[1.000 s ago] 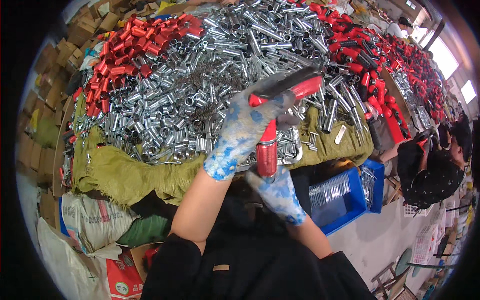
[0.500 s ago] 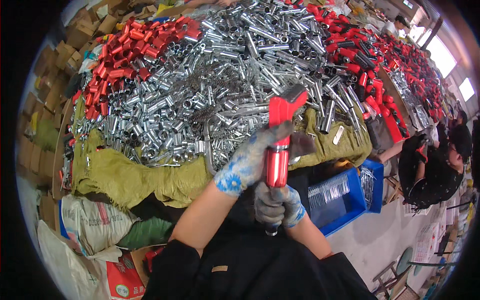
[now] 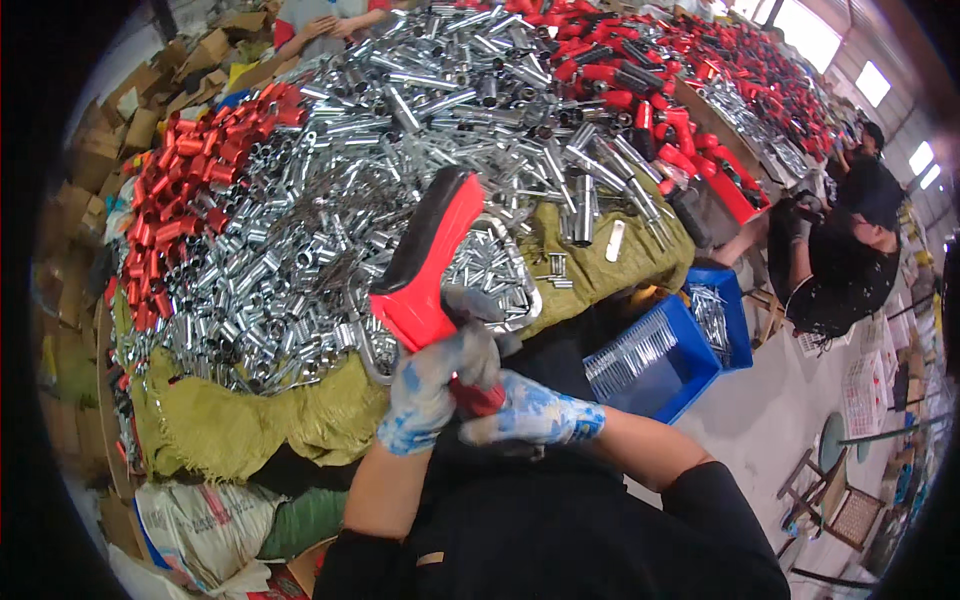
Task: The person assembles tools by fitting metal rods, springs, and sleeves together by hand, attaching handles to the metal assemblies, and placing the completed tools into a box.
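Before my chest I hold a red pistol-shaped tool [image 3: 452,250] with a black strip along its upward-pointing grip. My left hand [image 3: 430,385], in a grey and blue patterned glove, is closed around the tool just below the grip. Lower down, my right hand [image 3: 530,410], gloved alike, wraps the tool's red barrel [image 3: 480,397]. Part of the barrel shows between the hands; its lower end is mostly hidden by the fingers. Just beyond the tool, a metal-rimmed tray [image 3: 535,290] contains small silver pins.
Silver metal tubes [image 3: 255,270] cover the table, with red tubes [image 3: 180,190] at left and red-black handles [image 3: 690,140] at right. Yellow-green woven sacking [image 3: 230,420] lines the near edge. Blue bins [image 3: 690,390] hold metal rods. A co-worker [image 3: 840,240] sits at right; another person's hands [image 3: 340,27] are at the far side.
The tool has turned, its grip now tilted with the black strip facing left. Both hands have shifted left, and the right hand has moved up closer to the left. The view has swung rightward.
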`<action>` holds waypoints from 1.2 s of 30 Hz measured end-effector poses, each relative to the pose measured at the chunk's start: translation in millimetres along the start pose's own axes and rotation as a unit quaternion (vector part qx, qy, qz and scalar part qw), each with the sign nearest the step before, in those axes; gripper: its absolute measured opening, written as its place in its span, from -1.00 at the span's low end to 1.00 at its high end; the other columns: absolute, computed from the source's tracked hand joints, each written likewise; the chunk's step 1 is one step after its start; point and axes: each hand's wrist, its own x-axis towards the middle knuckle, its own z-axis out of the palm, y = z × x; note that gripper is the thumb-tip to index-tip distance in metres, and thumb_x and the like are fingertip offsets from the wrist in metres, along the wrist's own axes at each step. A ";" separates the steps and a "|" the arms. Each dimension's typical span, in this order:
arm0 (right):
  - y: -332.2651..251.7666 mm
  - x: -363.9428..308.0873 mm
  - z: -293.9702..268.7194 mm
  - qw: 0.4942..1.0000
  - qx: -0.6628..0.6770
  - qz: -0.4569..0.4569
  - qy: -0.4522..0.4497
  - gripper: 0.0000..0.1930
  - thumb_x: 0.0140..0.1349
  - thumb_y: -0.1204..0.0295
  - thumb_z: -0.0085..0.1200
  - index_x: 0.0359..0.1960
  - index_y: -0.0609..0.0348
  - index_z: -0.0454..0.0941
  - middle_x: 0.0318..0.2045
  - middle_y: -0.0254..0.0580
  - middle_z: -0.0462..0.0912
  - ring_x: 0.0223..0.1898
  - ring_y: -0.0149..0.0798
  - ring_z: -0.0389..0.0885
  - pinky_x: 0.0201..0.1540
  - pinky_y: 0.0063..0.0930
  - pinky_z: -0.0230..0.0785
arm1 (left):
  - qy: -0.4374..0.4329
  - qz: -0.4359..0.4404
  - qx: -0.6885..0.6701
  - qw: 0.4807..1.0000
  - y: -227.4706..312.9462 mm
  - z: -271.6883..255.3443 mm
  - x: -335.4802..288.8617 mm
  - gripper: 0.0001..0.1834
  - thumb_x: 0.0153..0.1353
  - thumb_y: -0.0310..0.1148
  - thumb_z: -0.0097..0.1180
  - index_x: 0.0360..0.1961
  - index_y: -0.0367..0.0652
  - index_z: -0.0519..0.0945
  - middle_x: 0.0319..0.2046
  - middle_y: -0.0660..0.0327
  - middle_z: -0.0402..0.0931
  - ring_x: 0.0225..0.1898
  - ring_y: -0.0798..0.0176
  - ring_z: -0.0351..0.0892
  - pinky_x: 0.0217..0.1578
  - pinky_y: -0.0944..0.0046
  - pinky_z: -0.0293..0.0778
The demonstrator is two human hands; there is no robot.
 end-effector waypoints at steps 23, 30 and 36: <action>61.3 -7.4 18.8 0.982 -0.080 -0.148 -0.084 -0.60 0.12 0.23 0.17 -0.10 0.25 0.49 -0.21 -0.09 0.59 -0.22 -0.25 0.55 -0.11 -0.38 0.38 | -0.168 -0.068 -0.029 0.983 -11.2 -14.7 -52.6 -0.84 -0.01 -0.55 0.18 -0.37 -0.27 0.50 -0.39 0.19 0.54 -0.34 0.20 0.53 -0.26 0.26 0.49; 80.3 16.8 11.2 0.912 -0.264 -0.232 0.213 -0.79 0.03 0.30 0.23 -0.39 0.17 0.56 -0.49 0.02 0.62 -0.38 0.05 0.62 -0.37 -0.26 0.46 | 0.033 0.042 0.040 0.998 -43.3 -20.4 -46.7 -0.87 0.15 -0.55 -0.02 -0.24 -0.26 0.43 -0.44 0.22 0.44 -0.43 0.34 0.47 -0.28 0.26 0.49; 74.8 16.4 -2.4 0.945 -0.222 -0.130 0.201 -0.72 0.00 0.31 0.25 -0.32 0.22 0.55 -0.55 -0.06 0.62 -0.44 -0.13 0.66 -0.37 -0.32 0.47 | 0.047 0.056 0.037 0.997 -36.8 -24.9 -21.9 -0.75 0.16 -0.46 0.09 -0.14 -0.29 0.44 -0.40 0.22 0.46 -0.32 0.28 0.53 -0.21 0.22 0.51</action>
